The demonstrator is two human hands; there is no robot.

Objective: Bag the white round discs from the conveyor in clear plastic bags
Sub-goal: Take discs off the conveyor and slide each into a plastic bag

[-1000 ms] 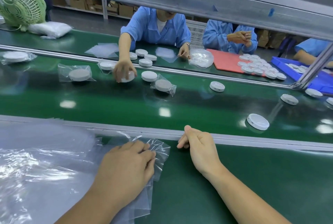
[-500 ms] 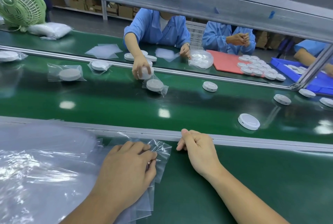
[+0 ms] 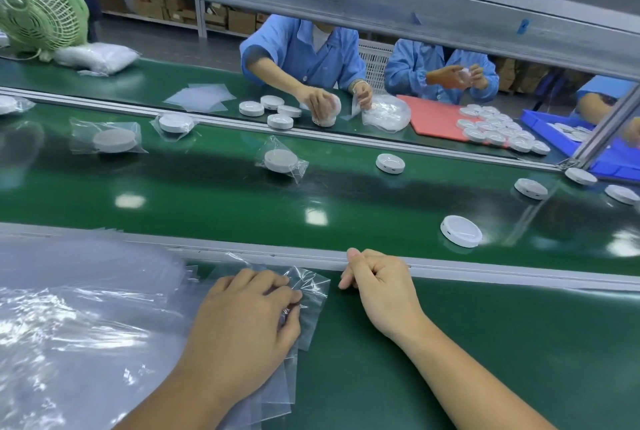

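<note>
Clear plastic bag (image 3: pixel 313 286) lay on the bench (image 3: pixel 502 343), pinched by the left hand (image 3: pixel 242 322) with curled fingers (image 3: pixel 273 292) — the right hand (image 3: pixel 381 287) rested just beside it, clenched on nothing.

On the near surface (image 3: pixel 485 343), the bag stack (image 3: pixel 69 308) lies at the left. Loose bags (image 3: pixel 313 287) lie at its right edge, pinched under the left grip (image 3: pixel 242 325), and the right grip (image 3: pixel 381 287) rests curled just right of them, against the rail (image 3: pixel 519 272). Behind the rail, the conveyor (image 3: pixel 207 194) carries bagged discs (image 3: pixel 281 161) at left and centre and bare discs (image 3: pixel 390 163) at the right, with the nearest disc (image 3: pixel 461 230) just beyond the rail. Behind the conveyor, the far surface (image 3: pixel 156 79) carries a fan (image 3: pixel 38 10) at far left, a disc cluster (image 3: pixel 273 107) at centre and a mat (image 3: pixel 429 118) at right.
</note>
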